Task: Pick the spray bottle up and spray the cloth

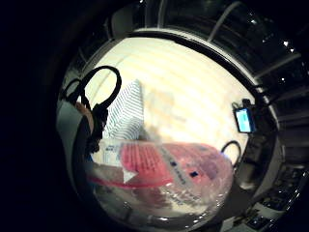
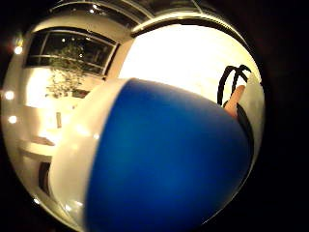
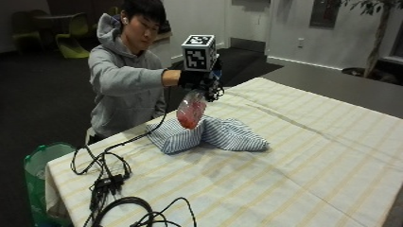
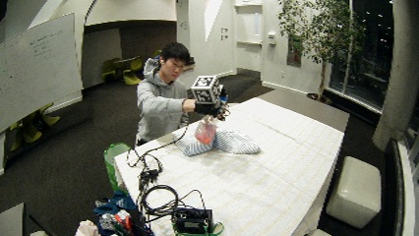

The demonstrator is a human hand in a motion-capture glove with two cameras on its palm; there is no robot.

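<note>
The gloved right hand (image 3: 197, 79) grips the spray bottle (image 3: 191, 112) by its top, lifted above the striped cloth (image 3: 205, 134).
Outside view: the bottle hangs below the hand, its clear body tinted red, directly over the bunched cloth on the table (image 3: 302, 161). Little-finger palm view: the bottle's body (image 1: 164, 176) lies close under the palm, the cloth (image 1: 125, 113) beyond it. Thumb-side view: the bottle's blue top (image 2: 164, 164) fills the frame.

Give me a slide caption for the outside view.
Gloved right hand holds the spray bottle lifted above the striped cloth on the table.
</note>
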